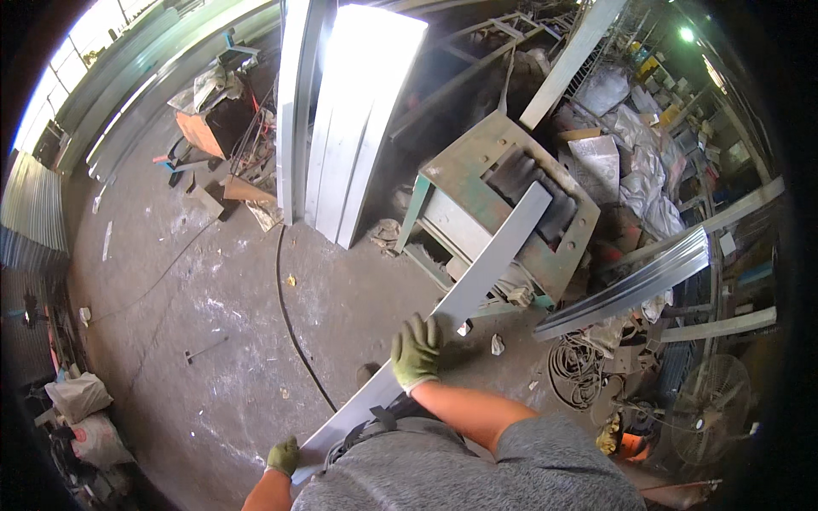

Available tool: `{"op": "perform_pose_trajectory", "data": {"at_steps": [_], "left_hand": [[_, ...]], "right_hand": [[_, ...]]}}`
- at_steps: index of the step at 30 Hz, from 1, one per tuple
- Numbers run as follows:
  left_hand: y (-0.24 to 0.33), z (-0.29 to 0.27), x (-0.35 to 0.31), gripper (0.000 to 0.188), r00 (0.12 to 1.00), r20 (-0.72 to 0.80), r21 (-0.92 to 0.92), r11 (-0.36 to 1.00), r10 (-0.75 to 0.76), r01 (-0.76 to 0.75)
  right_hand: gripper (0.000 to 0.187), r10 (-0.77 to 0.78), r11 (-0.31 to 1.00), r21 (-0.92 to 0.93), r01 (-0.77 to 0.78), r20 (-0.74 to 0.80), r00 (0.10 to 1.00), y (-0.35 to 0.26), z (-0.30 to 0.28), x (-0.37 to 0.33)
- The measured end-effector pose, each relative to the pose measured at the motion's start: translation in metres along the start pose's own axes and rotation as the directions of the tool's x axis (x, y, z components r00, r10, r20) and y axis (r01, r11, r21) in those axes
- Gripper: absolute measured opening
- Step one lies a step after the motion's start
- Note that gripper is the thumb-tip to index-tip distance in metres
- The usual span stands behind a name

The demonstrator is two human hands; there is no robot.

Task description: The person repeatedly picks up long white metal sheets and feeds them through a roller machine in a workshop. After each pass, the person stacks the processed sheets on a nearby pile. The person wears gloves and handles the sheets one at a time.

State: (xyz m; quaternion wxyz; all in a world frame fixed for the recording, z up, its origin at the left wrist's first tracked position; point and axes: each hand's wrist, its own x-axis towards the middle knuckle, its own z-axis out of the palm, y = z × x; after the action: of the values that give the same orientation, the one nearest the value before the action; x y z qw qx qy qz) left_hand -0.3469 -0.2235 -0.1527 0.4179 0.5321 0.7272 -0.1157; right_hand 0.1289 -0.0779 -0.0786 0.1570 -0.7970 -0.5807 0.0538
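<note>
A long flat pale metal strip (494, 266) runs slantwise from my waist up to the far right. Its far end rests over a worn green-and-grey machine (464, 162), at the dark rollers (532, 192) in its top opening. My right hand (416, 351), in a green glove with a white cuff, is closed over the strip's middle part. At the near end, my left hand (282, 456), gloved in green too, grips the strip's left edge; its fingers are partly hidden. My grey shirt and a dark strap cover part of the strip's near end.
Tall shiny metal profiles (354, 128) stand beyond the machine's left side. A dark cable (290, 315) crosses the floor. Scrap and cardboard (200, 132) lie at the far left. To the right are ribbed metal sheets (635, 285), a coiled hose (575, 370) and a fan (711, 409).
</note>
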Motion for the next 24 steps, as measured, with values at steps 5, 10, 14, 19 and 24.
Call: {"op": "perform_pose_trajectory", "data": {"at_steps": [5, 10, 14, 19, 24], "left_hand": [[-0.041, 0.012, 0.017, 0.074, 0.990, 0.010, 0.269, 0.953, 0.140, -0.137], [0.075, 0.001, 0.027, 0.070, 0.981, 0.022, -0.013, 0.982, 0.191, -0.191], [0.234, -0.023, 0.003, 0.062, 0.917, 0.117, -0.072, 0.924, 0.382, -0.376], [0.376, -0.017, 0.019, 0.067, 0.913, 0.152, 0.055, 0.919, 0.379, -0.391], [0.489, -0.002, 0.048, 0.067, 0.897, 0.180, 0.061, 0.906, 0.403, -0.419]], "right_hand": [[0.051, -0.042, 0.999, 0.023, 0.043, -0.013, 0.999, -0.013, -0.003, -0.008], [0.062, 0.008, 1.000, -0.018, -0.007, 0.042, 0.999, 0.048, -0.019, 0.059], [0.064, -0.018, 0.996, -0.084, 0.011, -0.076, 0.997, 0.138, -0.052, 0.153], [0.056, 0.034, 0.977, -0.197, -0.079, -0.223, 0.974, 0.210, -0.066, 0.234], [0.058, 0.064, 0.994, -0.060, -0.088, -0.319, 0.946, 0.244, -0.060, 0.241]]}}
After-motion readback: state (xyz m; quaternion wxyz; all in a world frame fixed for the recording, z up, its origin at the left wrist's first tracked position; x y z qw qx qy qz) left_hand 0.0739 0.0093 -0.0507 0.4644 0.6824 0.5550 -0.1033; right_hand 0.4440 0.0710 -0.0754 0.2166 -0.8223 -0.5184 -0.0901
